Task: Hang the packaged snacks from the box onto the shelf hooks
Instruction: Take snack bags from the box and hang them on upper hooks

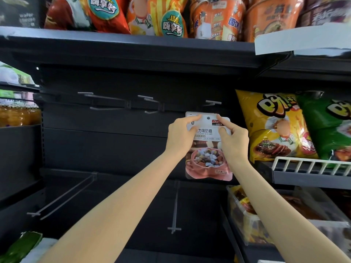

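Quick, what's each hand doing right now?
Left hand: pinching the candy packet's top left edge.
Right hand: pinching the packet's top right edge.

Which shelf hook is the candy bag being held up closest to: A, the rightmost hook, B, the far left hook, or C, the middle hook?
A: both hands, left hand and right hand, hold the candy bag just below the rightmost hook, its hole not yet on it.

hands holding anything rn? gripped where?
Yes. Both the left hand and the right hand pinch one candy packet at its upper corners, on either side of the hang hole, just below a shelf hook.
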